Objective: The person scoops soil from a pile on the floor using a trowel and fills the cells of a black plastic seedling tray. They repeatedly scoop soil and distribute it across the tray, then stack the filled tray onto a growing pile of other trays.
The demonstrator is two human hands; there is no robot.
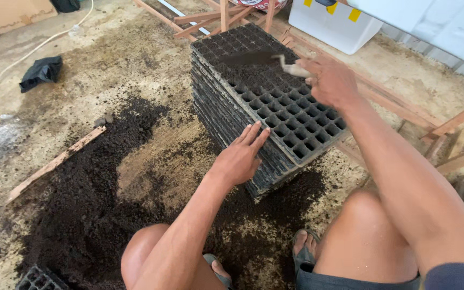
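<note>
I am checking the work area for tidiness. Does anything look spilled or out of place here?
Yes. Dark soil lies spread loose over the floor, also beside the stack of seedling trays. A black cloth lies crumpled on the floor.

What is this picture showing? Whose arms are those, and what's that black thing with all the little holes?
The camera sits on a person's head and looks down, so the arms and knees are theirs. They crouch on a dirty floor. The black thing is a stack of seedling trays, full of small square cups. Their left hand rests against the stack's side. Their right hand holds a small tool, blurred, over the top tray. Dark soil lies heaped on the floor.
</note>
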